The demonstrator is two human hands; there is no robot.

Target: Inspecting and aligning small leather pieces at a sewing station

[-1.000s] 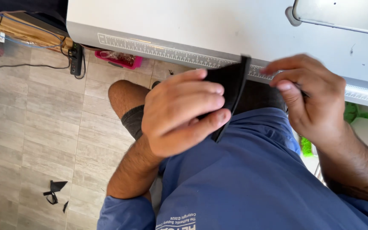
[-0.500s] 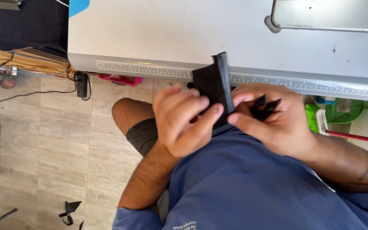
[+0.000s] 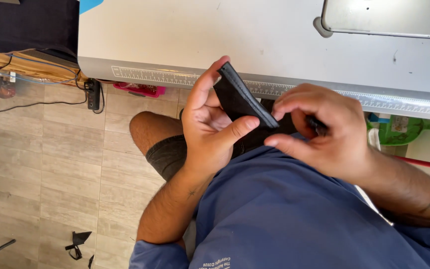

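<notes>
A folded piece of black fabric [image 3: 240, 99] with a stitched edge is held over my lap, just below the table's front edge. My left hand [image 3: 210, 124] grips it from the left, thumb pressed on its lower edge and fingers behind it. My right hand [image 3: 319, 132] pinches the fabric's right end, its fingers curled around a small dark part that I cannot make out. Both hands touch the fabric.
A grey worktable [image 3: 225, 45] with a ruler strip [image 3: 165, 77] along its front edge lies ahead; a metal plate [image 3: 389, 17] sits at its far right. Below are a pink tray [image 3: 143, 89], a power strip [image 3: 94, 94], a green object [image 3: 399, 129] and fabric scraps [image 3: 78, 241] on the tiled floor.
The fabric has turned so its stitched edge faces up and slants down to the right. My left hand has opened around it, and my right hand has shifted to its right end.
</notes>
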